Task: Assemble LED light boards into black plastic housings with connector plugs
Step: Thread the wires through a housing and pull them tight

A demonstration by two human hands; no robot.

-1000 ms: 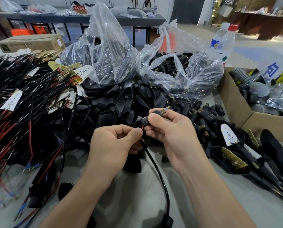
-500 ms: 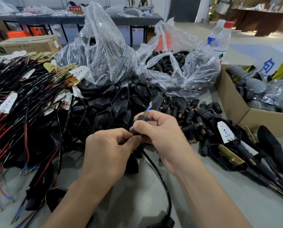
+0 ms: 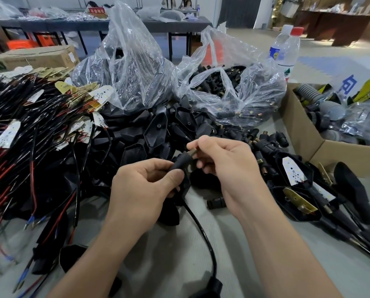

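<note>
Plainly, fingers of left hand [image 3: 141,190] and right hand [image 3: 229,168] pinch a connector plug [image 3: 180,163]; housings [image 3: 158,130] crowd the bench [image 3: 222,244]; bottle [image 3: 286,50] label unreadable.

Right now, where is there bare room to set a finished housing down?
Bare grey tabletop shows between left forearm and right forearm, either side of the black cable, and right of that forearm, before the assembled black housings. Crowded: the red-and-black wire pile left, the black housing heap centre.

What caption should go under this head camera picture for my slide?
Left hand grips a black connector plug while right hand pinches its brass tip, near a pile of black housings.
</note>
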